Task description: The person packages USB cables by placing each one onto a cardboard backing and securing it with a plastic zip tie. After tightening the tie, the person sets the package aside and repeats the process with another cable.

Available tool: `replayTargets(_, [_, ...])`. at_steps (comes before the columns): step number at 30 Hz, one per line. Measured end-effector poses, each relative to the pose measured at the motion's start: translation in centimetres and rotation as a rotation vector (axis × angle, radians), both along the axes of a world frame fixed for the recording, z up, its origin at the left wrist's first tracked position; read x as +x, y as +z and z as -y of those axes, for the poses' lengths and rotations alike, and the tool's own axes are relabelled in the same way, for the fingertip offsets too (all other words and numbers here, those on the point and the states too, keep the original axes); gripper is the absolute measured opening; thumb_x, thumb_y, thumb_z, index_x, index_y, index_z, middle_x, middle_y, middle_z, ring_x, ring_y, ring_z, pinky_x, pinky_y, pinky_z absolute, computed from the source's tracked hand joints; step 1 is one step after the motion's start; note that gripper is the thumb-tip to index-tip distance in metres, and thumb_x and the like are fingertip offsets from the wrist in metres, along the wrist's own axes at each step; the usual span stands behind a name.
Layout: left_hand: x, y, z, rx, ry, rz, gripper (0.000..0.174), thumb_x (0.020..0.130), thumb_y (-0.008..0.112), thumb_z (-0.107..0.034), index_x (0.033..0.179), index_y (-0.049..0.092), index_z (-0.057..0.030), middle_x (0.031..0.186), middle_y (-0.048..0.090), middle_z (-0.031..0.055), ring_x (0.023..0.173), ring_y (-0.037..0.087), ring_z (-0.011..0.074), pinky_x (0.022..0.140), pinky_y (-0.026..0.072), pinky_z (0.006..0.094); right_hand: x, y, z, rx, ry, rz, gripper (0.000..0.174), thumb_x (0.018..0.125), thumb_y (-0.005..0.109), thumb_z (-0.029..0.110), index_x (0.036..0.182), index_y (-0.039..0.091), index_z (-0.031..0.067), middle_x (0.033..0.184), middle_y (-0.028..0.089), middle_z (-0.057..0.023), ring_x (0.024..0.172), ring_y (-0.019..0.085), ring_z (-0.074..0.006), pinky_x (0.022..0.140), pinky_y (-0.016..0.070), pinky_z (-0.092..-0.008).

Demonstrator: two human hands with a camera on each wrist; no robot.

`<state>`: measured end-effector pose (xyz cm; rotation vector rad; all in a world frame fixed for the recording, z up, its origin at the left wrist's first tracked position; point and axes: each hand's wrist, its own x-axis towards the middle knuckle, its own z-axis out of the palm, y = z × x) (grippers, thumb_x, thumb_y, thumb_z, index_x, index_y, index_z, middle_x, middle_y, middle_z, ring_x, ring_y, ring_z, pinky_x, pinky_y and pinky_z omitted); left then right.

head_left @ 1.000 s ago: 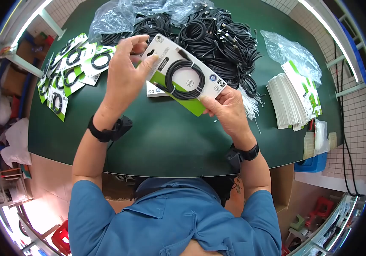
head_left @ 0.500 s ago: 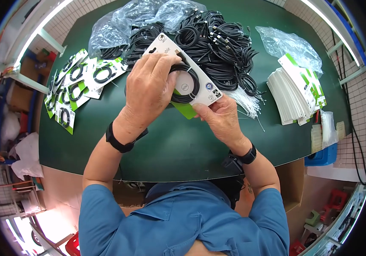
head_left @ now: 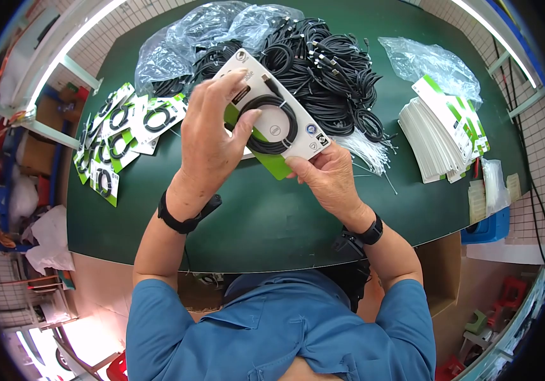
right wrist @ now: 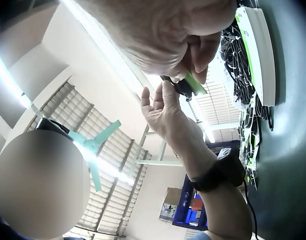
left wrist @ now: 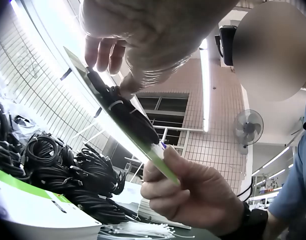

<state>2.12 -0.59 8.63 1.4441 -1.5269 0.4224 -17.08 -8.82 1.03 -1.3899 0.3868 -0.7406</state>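
Observation:
A white and green retail card [head_left: 274,118] is held tilted over the table, with a coiled black cable [head_left: 293,130] fastened to its face by small ties. My right hand [head_left: 327,179] pinches the card's lower right corner, thumb on the printed face. My left hand [head_left: 205,136] is over the card's left side, its thumb at the coil and its fingers spread near the top. In the left wrist view the left fingertips [left wrist: 115,60] reach the cable side of the card. Nothing is gripped behind the card by that hand.
A large heap of black cables [head_left: 329,70] lies at the back beside clear plastic bags [head_left: 177,41]. Finished-looking carded cables [head_left: 120,143] are spread at left. A stack of cards [head_left: 434,143] stands at right, near another plastic bag [head_left: 434,66]. White cable ties [head_left: 367,152] lie behind the right hand.
My left hand came from the card's top corner down across the coil, then its fingers lifted and spread, uncovering more of the cable. My right hand keeps its pinch on the card.

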Motion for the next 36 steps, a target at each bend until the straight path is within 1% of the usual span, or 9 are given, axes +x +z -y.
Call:
replayTargets(5, [0.9, -0.4, -2.3, -0.062, 0.081, 0.036, 0.039, 0.085, 0.078, 0.002, 0.119, 0.059, 0.0, 0.113, 0.064, 0.0143, 0.089, 0.066, 0.0216, 0.074, 0.0565, 0.0336, 0.0, 0.3, 0.3, 0.077, -0.002, 0.041, 0.021, 0.096, 0.073, 0.008, 0.115, 0.068, -0.0007, 0.1, 0.076, -0.0096, 0.081, 0.072, -0.0134, 0.065, 0.0549, -0.0241])
replayTargets(8, [0.8, -2.9, -4.1, 0.141, -0.115, -0.712, 0.041, 0.09, 0.075, -0.001, 0.126, 0.055, 0.0016, 0.115, 0.063, 0.0124, 0.086, 0.065, 0.0147, 0.068, 0.0551, 0.0261, 0.2, 0.3, -0.1, 0.148, 0.002, 0.122, 0.02, 0.096, 0.072, 0.008, 0.114, 0.067, -0.0015, 0.099, 0.076, -0.01, 0.081, 0.072, -0.0138, 0.066, 0.055, -0.0242])
replayTargets(13, [-0.7, -4.2, -4.6, 0.498, -0.464, -1.211, 0.035, 0.098, 0.068, -0.014, 0.127, 0.057, 0.003, 0.111, 0.069, 0.0111, 0.09, 0.067, 0.0126, 0.065, 0.0522, 0.0234, 0.2, 0.5, -0.5, 0.117, 0.043, 0.1, 0.016, 0.097, 0.068, 0.005, 0.111, 0.069, -0.0027, 0.095, 0.076, -0.0096, 0.08, 0.072, -0.014, 0.067, 0.0549, -0.0245])
replayTargets(20, [-1.2, -5.5, -5.5, 0.488, -0.504, -1.275, 0.026, 0.096, 0.07, -0.012, 0.116, 0.067, 0.0033, 0.099, 0.073, 0.0056, 0.077, 0.065, 0.0106, 0.061, 0.0512, 0.0246, 0.9, 0.2, -2.3, 0.038, 0.162, -0.025, 0.013, 0.097, 0.066, 0.003, 0.108, 0.069, -0.0033, 0.093, 0.076, -0.009, 0.078, 0.071, -0.0133, 0.066, 0.0543, -0.0236])
replayTargets(26, [4.1, -4.2, -8.9, 0.318, -0.295, -1.319, 0.026, 0.096, 0.073, -0.014, 0.116, 0.068, 0.0017, 0.101, 0.072, 0.0065, 0.076, 0.064, 0.01, 0.054, 0.0509, 0.024, 0.3, -0.1, -1.8, -0.067, 0.241, -0.133, 0.01, 0.097, 0.067, 0.002, 0.107, 0.069, -0.0015, 0.095, 0.076, -0.0089, 0.077, 0.07, -0.0115, 0.065, 0.0532, -0.0219])
replayTargets(31, [15.5, -4.6, -11.7, -0.026, -0.057, -1.372, 0.025, 0.096, 0.075, -0.019, 0.111, 0.065, -0.0015, 0.1, 0.069, 0.0062, 0.075, 0.063, 0.0123, 0.062, 0.0518, 0.0252, 0.5, -0.6, -1.2, -0.08, 0.279, -0.171, 0.008, 0.097, 0.068, 0.002, 0.105, 0.07, -0.0008, 0.093, 0.074, -0.0071, 0.077, 0.069, -0.0106, 0.065, 0.0527, -0.0214])
replayTargets(32, [20.9, -5.6, -12.9, -0.032, -0.208, -1.37, 0.03, 0.098, 0.073, -0.021, 0.115, 0.062, 0.0008, 0.106, 0.07, 0.0094, 0.085, 0.067, 0.0162, 0.071, 0.0571, 0.0278, 0.7, -0.7, -1.3, -0.058, 0.278, -0.165, 0.008, 0.097, 0.069, 0.002, 0.103, 0.07, -0.0011, 0.092, 0.074, -0.0064, 0.077, 0.069, -0.0105, 0.066, 0.0528, -0.0215])
replayTargets(34, [22.0, -3.7, -11.8, -0.268, -0.217, -1.443, 0.036, 0.101, 0.071, -0.023, 0.12, 0.061, 0.0052, 0.11, 0.07, 0.0122, 0.097, 0.07, 0.0199, 0.084, 0.0605, 0.0306, 0.8, -0.9, -1.4, -0.053, 0.275, -0.175, 0.007, 0.096, 0.07, 0.003, 0.102, 0.071, -0.0019, 0.089, 0.072, -0.0049, 0.076, 0.068, -0.0103, 0.067, 0.0532, -0.0219])
replayTargets(36, [20.3, -3.4, -11.1, -0.074, -0.146, -1.641, 0.042, 0.101, 0.07, -0.024, 0.128, 0.06, 0.0077, 0.113, 0.07, 0.0147, 0.105, 0.07, 0.0224, 0.093, 0.0606, 0.0321, 0.8, -0.6, -1.4, -0.037, 0.296, -0.205, 0.008, 0.095, 0.071, 0.003, 0.101, 0.071, -0.0026, 0.087, 0.072, -0.0045, 0.076, 0.067, -0.01, 0.068, 0.0536, -0.0226])
